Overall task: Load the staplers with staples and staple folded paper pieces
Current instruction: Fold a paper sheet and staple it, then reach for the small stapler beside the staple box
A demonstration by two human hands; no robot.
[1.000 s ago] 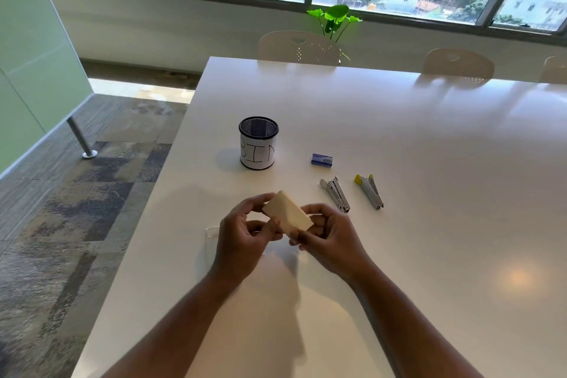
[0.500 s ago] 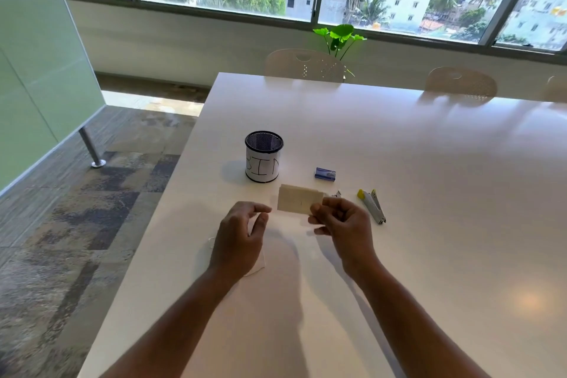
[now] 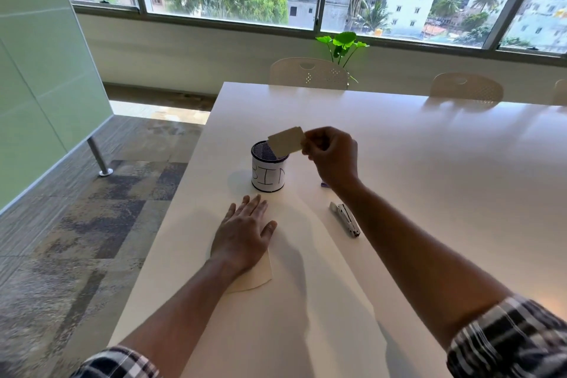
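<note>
**Folded paper held over the bin; left palm flat on the sheet**

Since the earlier frames, the right hand [image 3: 333,155] has travelled from the near centre of the table to the middle of the frame, and the left hand [image 3: 244,233] has dropped from mid-air onto the tabletop. Right-hand fingers pinch one edge of the folded paper piece [image 3: 287,140], which hangs tilted above the open mouth of the mesh cup [image 3: 269,170]; its lower corner overlaps the cup's rim, though whether it touches cannot be told. The cup carries a white label lettered "BIN". Left-hand fingers lie extended and spread, grasping nothing, palm down on a loose paper sheet [image 3: 260,276] whose curved edge shows below the wrist. One stapler [image 3: 345,219] lies on the white table [image 3: 429,193] right of centre, just beside the right forearm and apart from both hands. A small purple item [image 3: 324,184] shows at the right wrist, mostly hidden. Checked sleeves appear at the lower corners. A green plant [image 3: 342,43] stands beyond the table's far edge, upper centre.
</note>
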